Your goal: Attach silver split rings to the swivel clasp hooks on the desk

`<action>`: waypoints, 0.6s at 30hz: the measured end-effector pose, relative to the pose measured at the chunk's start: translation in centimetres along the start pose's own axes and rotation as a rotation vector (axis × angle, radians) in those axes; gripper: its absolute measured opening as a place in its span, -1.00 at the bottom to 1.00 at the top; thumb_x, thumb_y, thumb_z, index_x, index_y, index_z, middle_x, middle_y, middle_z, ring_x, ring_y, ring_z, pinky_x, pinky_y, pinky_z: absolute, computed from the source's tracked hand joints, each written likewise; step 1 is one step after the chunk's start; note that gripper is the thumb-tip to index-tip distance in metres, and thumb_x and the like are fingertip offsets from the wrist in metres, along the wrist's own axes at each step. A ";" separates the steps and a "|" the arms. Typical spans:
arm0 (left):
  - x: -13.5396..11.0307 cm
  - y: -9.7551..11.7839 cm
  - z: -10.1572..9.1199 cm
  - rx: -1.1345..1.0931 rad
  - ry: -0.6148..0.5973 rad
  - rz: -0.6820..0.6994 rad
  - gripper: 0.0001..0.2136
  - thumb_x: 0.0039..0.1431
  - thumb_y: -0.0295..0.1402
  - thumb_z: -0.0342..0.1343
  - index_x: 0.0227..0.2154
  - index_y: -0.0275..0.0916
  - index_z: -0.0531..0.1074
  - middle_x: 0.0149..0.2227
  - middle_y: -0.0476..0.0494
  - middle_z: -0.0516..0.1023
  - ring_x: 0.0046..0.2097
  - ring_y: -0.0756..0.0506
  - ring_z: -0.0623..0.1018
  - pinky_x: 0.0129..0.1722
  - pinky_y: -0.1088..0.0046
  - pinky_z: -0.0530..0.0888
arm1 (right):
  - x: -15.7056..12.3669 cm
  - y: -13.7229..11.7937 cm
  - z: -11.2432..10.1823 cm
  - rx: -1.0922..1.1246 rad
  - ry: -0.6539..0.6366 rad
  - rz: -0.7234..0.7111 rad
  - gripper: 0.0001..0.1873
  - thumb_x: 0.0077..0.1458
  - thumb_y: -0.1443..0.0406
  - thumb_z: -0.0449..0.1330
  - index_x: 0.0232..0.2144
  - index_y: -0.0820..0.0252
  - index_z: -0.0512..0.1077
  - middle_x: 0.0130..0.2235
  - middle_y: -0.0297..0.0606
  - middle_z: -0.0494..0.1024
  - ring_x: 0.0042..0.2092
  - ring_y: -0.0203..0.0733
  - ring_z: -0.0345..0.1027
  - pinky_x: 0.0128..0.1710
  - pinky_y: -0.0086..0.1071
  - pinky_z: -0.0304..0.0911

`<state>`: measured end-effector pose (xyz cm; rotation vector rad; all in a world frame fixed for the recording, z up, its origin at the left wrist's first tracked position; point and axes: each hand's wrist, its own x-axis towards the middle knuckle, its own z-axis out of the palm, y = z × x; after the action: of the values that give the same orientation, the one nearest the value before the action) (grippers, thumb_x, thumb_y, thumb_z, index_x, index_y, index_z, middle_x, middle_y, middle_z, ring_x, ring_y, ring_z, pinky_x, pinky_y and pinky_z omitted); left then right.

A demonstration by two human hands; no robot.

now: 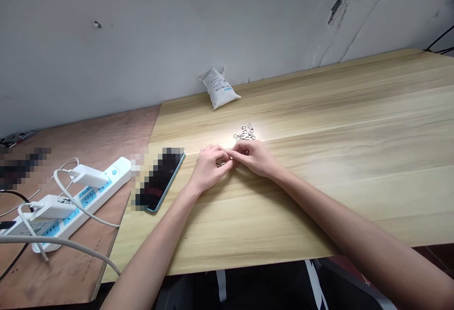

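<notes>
My left hand (209, 168) and my right hand (257, 157) meet over the wooden table, with thumbs and fingertips pinched together. A tiny shiny metal piece shows at the touching fingertips; it looks like a small metal ring, largely covered by the fingers. Under the curve of my left hand, a few more small metal pieces (221, 163) lie on the tabletop. Just beyond my right hand spreads a loose pile of small silver metal rings or clasps (245, 132), several in number. Their exact shape is too small to make out.
A white plastic parcel pouch (222, 88) with a printed label lies near the wall. Left of my hands is a phone (161, 180). A white power strip (88, 201) with chargers and cables rests on a brown board (131, 125) beside the table (354, 158).
</notes>
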<state>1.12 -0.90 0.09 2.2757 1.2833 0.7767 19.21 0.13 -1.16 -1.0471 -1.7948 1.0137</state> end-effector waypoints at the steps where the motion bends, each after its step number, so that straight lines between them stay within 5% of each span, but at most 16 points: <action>1: 0.0 0.0 0.0 0.004 0.005 -0.005 -0.87 0.13 -0.40 0.19 -0.52 -0.20 0.43 -0.30 -0.05 0.57 -0.18 -0.12 0.49 -0.07 0.25 0.35 | 0.0 0.0 0.0 0.001 -0.002 0.002 -0.70 0.14 0.13 0.20 -0.51 0.20 0.51 -0.47 -0.29 0.56 -0.42 -0.28 0.37 -0.40 -0.41 0.21; 18: 0.1 0.1 -0.1 0.007 -0.009 -0.026 -0.91 0.12 -0.39 0.19 -0.48 -0.20 0.44 -0.30 -0.07 0.57 -0.17 -0.14 0.49 -0.06 0.23 0.36 | 0.0 -0.1 -0.1 -0.019 -0.007 0.000 -0.74 0.15 0.19 0.19 -0.50 0.20 0.51 -0.47 -0.29 0.57 -0.42 -0.28 0.38 -0.39 -0.41 0.22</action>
<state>1.13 -0.88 0.28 2.2609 1.3107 0.7538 19.26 0.11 -1.05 -1.0566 -1.8139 1.0032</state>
